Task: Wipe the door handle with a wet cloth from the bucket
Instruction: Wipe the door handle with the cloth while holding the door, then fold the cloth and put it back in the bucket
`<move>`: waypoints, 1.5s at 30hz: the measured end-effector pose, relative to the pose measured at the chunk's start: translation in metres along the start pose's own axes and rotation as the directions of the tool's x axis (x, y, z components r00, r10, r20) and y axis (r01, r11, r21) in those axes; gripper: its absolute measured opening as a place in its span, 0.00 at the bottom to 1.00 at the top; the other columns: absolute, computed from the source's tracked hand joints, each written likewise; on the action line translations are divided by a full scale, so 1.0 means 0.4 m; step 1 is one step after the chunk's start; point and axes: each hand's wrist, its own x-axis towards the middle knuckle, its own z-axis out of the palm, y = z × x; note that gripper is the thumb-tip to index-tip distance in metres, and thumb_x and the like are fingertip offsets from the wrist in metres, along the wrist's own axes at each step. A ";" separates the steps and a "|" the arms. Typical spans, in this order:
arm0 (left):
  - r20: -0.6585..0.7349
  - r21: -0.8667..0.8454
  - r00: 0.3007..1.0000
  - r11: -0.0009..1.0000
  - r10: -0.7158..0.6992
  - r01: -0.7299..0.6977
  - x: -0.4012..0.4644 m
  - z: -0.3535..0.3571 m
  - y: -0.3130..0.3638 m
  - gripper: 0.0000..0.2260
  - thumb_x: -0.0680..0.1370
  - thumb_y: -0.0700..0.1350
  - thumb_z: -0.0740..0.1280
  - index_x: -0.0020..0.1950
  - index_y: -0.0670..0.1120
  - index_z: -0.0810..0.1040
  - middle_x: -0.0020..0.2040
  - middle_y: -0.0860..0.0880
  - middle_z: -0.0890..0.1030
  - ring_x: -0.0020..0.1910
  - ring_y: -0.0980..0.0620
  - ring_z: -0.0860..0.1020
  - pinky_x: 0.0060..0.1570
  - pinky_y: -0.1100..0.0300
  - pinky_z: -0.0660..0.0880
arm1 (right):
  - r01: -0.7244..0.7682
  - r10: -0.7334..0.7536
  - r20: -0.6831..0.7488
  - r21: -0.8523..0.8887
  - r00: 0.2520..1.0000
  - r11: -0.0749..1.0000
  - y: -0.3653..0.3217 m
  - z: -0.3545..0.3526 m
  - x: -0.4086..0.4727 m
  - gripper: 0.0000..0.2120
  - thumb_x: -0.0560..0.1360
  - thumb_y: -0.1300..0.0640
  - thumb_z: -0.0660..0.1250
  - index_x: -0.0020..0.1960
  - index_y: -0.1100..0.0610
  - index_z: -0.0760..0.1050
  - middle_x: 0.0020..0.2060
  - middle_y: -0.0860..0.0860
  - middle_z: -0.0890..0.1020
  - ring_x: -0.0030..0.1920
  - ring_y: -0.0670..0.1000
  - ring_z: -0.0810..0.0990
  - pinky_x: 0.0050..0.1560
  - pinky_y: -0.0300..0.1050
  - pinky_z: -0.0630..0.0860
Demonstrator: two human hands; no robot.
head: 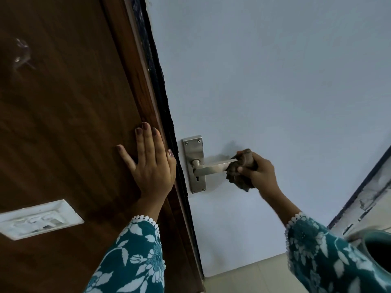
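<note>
A silver lever door handle (211, 167) on a steel backplate (194, 149) is fixed to the pale blue door (275, 81). My right hand (258, 171) grips a bunched dark brown cloth (238, 173) pressed around the free end of the lever. My left hand (151, 163) lies flat, fingers spread, on the brown wooden panel (63, 123) beside the door's edge. The teal bucket (374, 248) shows only its rim at the lower right, partly hidden behind my right sleeve.
A white switch plate (38, 218) sits on the wooden panel at lower left. A dark frame strip (160, 92) runs between panel and door. Beige floor tiles (243, 278) show below the door. Another door frame (364, 187) is at the right.
</note>
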 end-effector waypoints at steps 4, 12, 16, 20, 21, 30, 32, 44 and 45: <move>-0.002 0.004 1.000 1.000 -0.017 0.017 -0.002 0.004 0.002 0.26 0.82 0.44 0.55 0.77 0.38 0.52 0.74 0.40 0.60 0.78 0.47 0.49 0.71 0.37 0.42 | -0.142 0.226 -0.093 0.540 0.970 0.829 0.042 0.077 -0.037 0.14 0.73 0.70 0.63 0.53 0.55 0.77 0.47 0.63 0.80 0.46 0.63 0.79 0.43 0.59 0.77; -0.011 0.000 1.000 1.000 -0.020 0.020 0.000 0.004 0.003 0.26 0.82 0.45 0.55 0.77 0.38 0.51 0.74 0.40 0.59 0.78 0.47 0.48 0.71 0.37 0.42 | -0.241 0.425 0.120 0.940 0.897 0.243 0.001 0.260 -0.073 0.08 0.78 0.65 0.57 0.54 0.61 0.72 0.48 0.57 0.79 0.49 0.54 0.79 0.46 0.46 0.80; 0.003 0.007 1.000 1.000 -0.021 0.021 0.002 -0.003 0.006 0.26 0.82 0.45 0.55 0.77 0.39 0.51 0.74 0.40 0.59 0.78 0.48 0.47 0.71 0.38 0.42 | -0.253 0.458 0.150 0.952 0.876 0.173 -0.024 0.308 -0.085 0.09 0.79 0.67 0.56 0.54 0.60 0.73 0.49 0.57 0.79 0.50 0.54 0.79 0.52 0.48 0.75; 0.023 0.023 0.999 0.999 -0.031 0.031 0.004 -0.010 0.007 0.28 0.82 0.45 0.55 0.78 0.40 0.48 0.74 0.40 0.58 0.78 0.48 0.47 0.71 0.38 0.42 | -0.347 0.446 0.145 0.842 0.883 0.413 -0.022 0.280 -0.105 0.08 0.78 0.69 0.59 0.49 0.62 0.75 0.45 0.57 0.80 0.48 0.56 0.79 0.51 0.50 0.76; 0.034 0.026 0.999 0.999 -0.032 0.031 0.005 -0.012 0.007 0.28 0.82 0.45 0.56 0.78 0.40 0.48 0.75 0.40 0.58 0.78 0.48 0.46 0.71 0.38 0.42 | -0.388 0.431 0.163 0.768 0.888 0.509 -0.020 0.274 -0.117 0.08 0.77 0.70 0.60 0.47 0.61 0.76 0.43 0.57 0.80 0.47 0.56 0.79 0.50 0.49 0.76; 0.268 -0.173 0.937 0.945 -0.225 0.276 -0.035 -0.081 0.111 0.28 0.79 0.41 0.57 0.76 0.36 0.51 0.76 0.37 0.56 0.77 0.46 0.49 0.71 0.37 0.48 | -0.391 0.253 0.320 0.511 0.913 0.766 -0.018 0.067 -0.153 0.09 0.74 0.66 0.65 0.54 0.65 0.76 0.46 0.60 0.81 0.46 0.58 0.80 0.44 0.46 0.77; 0.368 -0.359 0.914 0.881 -0.170 0.308 -0.060 -0.114 0.179 0.26 0.79 0.41 0.56 0.76 0.37 0.53 0.77 0.41 0.55 0.77 0.46 0.53 0.73 0.38 0.51 | -0.393 0.252 0.332 0.482 0.909 0.783 -0.017 -0.003 -0.151 0.10 0.72 0.62 0.66 0.53 0.62 0.78 0.45 0.59 0.82 0.47 0.59 0.78 0.47 0.49 0.73; 0.972 -0.053 0.097 -0.201 0.215 0.978 0.077 -0.203 0.649 0.13 0.78 0.50 0.65 0.60 0.46 0.80 0.53 0.46 0.84 0.54 0.50 0.82 0.56 0.53 0.78 | -0.424 0.225 0.404 0.513 0.886 0.746 -0.066 -0.443 -0.126 0.20 0.72 0.73 0.56 0.63 0.68 0.72 0.59 0.65 0.78 0.60 0.63 0.77 0.64 0.56 0.71; 0.976 -0.058 0.097 -0.198 0.193 0.979 0.087 -0.210 0.694 0.12 0.78 0.49 0.66 0.59 0.46 0.80 0.52 0.46 0.85 0.53 0.50 0.82 0.55 0.52 0.78 | -0.409 0.223 0.391 0.499 0.893 0.764 -0.070 -0.486 -0.129 0.18 0.74 0.72 0.56 0.62 0.68 0.73 0.58 0.64 0.79 0.59 0.62 0.78 0.63 0.55 0.73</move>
